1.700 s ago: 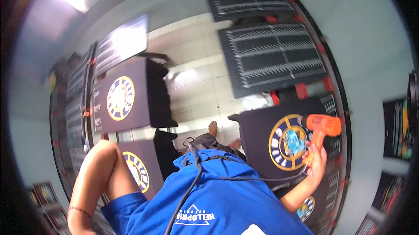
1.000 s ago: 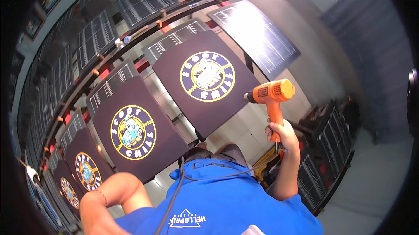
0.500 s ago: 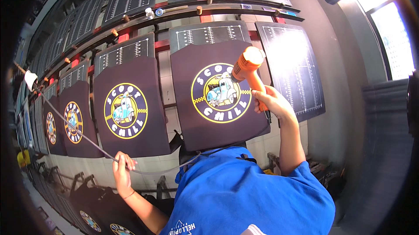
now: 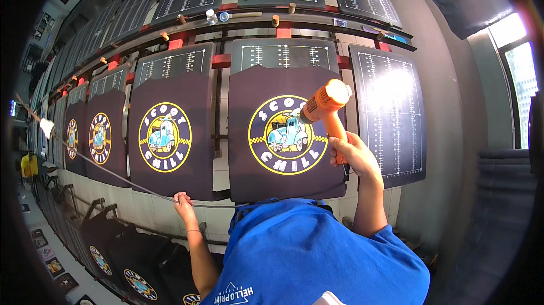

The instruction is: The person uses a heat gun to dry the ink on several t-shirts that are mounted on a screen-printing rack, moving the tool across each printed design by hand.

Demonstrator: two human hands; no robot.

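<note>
- The right hand [image 4: 358, 155] is wrapped round the handle of an orange heat gun [image 4: 328, 98], off to the person's right.
- The gun's dark nozzle points left and down, over the upper right of a round scooter print [image 4: 286, 135]; from here I can't tell how much space lies between them.
- That print sits on a dark shirt [image 4: 283, 183], spread flat over a board with white ruled marks showing beyond its edge.
- The left hand [image 4: 184, 206], well apart from the right, has its fingers closed on a thin grey cable [image 4: 212, 207] near the front edge of the shirts.
- Left of that shirt, another printed shirt [image 4: 173, 180] lies on its own board, with more in line beyond it.
- Just to the right is a bare board [image 4: 391, 135], glaring with light.
- A small bottle [image 4: 211, 17] stands on the far rail [image 4: 249, 20].
</note>
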